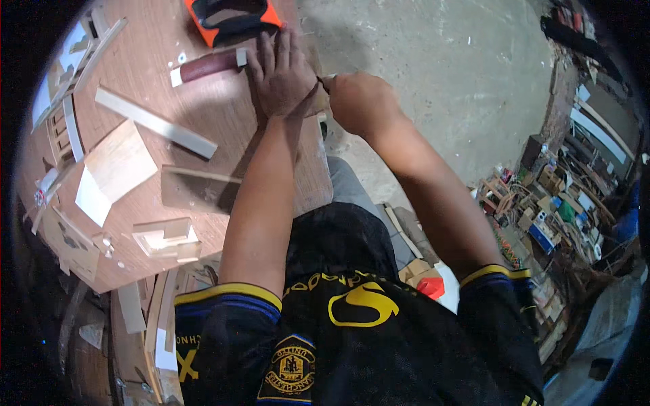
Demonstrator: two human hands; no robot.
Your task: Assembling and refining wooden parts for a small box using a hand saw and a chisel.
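My left hand (284, 82) lies flat near the table's right edge, fingers stretched forward. It presses on what looks like a thin brown wooden piece, mostly hidden under the palm. Just past that edge, my right hand (365, 103) is closed in a fist close to the left wrist. A small dark tip shows at its knuckles; what it grips is hidden. Left of my left hand lies a pale block wrapped in a dark red sheet (210, 66). Beyond the fingertips rests an orange and black tool handle (237, 19), like that of a handsaw.
The wooden table (250, 128) also bears a pale wood strip (156, 123), a flat light board (125, 162) and a small wooden frame (168, 238). Concrete floor (440, 74) lies to the right. Scrap wood and clutter (548, 203) are heaped at far right.
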